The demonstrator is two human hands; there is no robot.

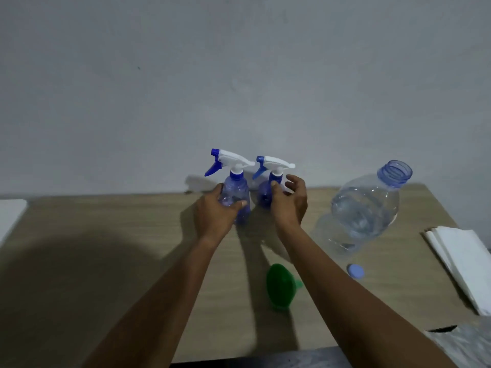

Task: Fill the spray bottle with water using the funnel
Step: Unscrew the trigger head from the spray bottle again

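Two small blue spray bottles with white-and-blue trigger heads stand side by side at the far middle of the wooden table. My left hand is wrapped around the body of the left spray bottle. My right hand touches the right spray bottle with thumb and fingers spread, not closed around it. A green funnel lies on its side on the table between my forearms. A large clear water bottle stands uncapped at the right, partly filled. Its pale blue cap lies on the table in front of it.
A stack of white paper napkins lies at the right edge. A white object sits at the far left edge, and another white thing lies behind the spray bottles by the grey wall. Crumpled plastic shows at the bottom right.
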